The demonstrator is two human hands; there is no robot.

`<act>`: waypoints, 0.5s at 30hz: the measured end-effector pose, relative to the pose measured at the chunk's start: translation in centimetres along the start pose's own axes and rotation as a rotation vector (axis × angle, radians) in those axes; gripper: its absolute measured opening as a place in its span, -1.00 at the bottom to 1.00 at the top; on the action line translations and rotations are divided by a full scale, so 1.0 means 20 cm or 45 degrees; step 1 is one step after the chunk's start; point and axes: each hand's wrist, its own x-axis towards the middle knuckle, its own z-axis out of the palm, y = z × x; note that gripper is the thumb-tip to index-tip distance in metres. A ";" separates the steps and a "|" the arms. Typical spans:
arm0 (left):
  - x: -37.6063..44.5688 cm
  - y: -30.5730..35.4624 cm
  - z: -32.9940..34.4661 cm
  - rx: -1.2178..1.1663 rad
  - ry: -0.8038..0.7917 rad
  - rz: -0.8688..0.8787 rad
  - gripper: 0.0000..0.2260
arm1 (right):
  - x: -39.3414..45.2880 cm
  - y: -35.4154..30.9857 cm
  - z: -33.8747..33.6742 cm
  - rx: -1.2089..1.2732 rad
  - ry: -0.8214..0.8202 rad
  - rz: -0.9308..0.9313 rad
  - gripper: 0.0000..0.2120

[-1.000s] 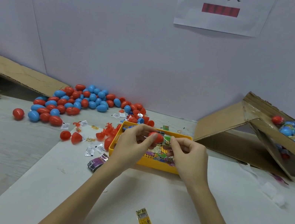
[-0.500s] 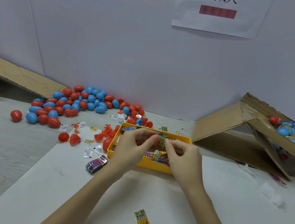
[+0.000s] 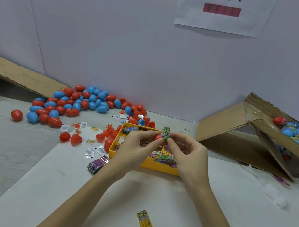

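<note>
Over the yellow tray (image 3: 159, 168) both hands meet. My left hand (image 3: 135, 146) pinches a red plastic egg (image 3: 158, 137) between thumb and fingertips. My right hand (image 3: 187, 155) pinches a green printed film sleeve (image 3: 166, 135) that sits around the egg's right end. The tray holds several small printed sleeves and packets, partly hidden by my hands.
A heap of red and blue eggs (image 3: 79, 101) lies at the back left, with open red halves (image 3: 70, 138) and small white packets (image 3: 89, 153) nearer. A purple packet (image 3: 97, 164) and a yellow sleeve (image 3: 146, 224) lie on the white sheet. Cardboard box (image 3: 282, 139) with wrapped eggs stands right.
The green sleeve has slid further onto the red egg between my fingers. Both hands stayed over the tray; the view shifted slightly.
</note>
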 end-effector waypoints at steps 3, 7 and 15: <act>0.01 0.00 0.00 -0.001 0.013 0.010 -0.68 | 0.00 -0.01 0.00 -0.043 -0.002 -0.033 -0.83; 0.00 0.00 0.00 -0.007 0.029 0.049 -0.67 | 0.00 -0.02 0.01 -0.033 -0.021 -0.054 -0.82; -0.02 -0.01 0.04 0.223 0.238 0.289 -0.80 | 0.00 -0.01 0.01 0.290 -0.029 0.175 -0.86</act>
